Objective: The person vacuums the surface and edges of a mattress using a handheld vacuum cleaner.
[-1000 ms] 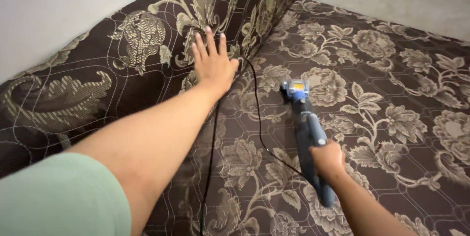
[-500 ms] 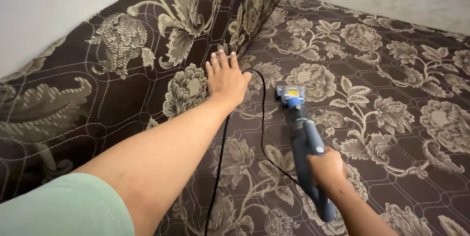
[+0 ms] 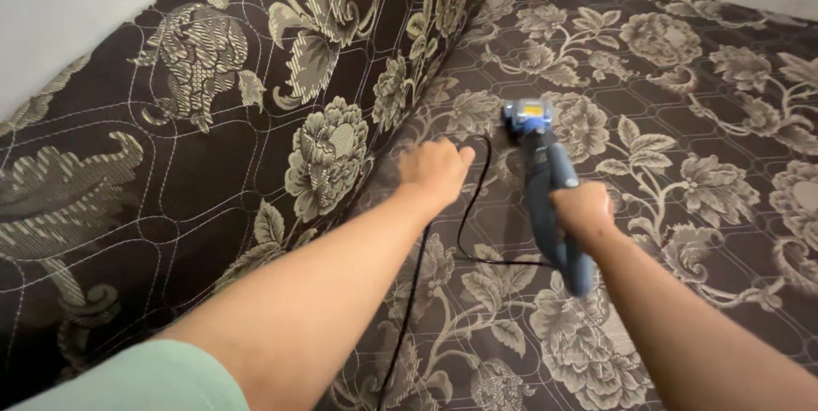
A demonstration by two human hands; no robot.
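- We run the blue handheld vacuum [image 3: 545, 181] over the floral mattress [image 3: 682, 121], right hand [image 3: 584, 211] clenched on its handle.
- Our left hand [image 3: 434, 171] closes around the black cord [image 3: 464, 224]; next, we judge, keeping it off the nozzle.

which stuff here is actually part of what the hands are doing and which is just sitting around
In use:
- blue handheld vacuum, gripped by the right hand, nozzle down on the flat floral mattress
- black cord, with the left hand closed at its loop

Just there:
- upright floral mattress leaning along the wall
- pale green sleeve
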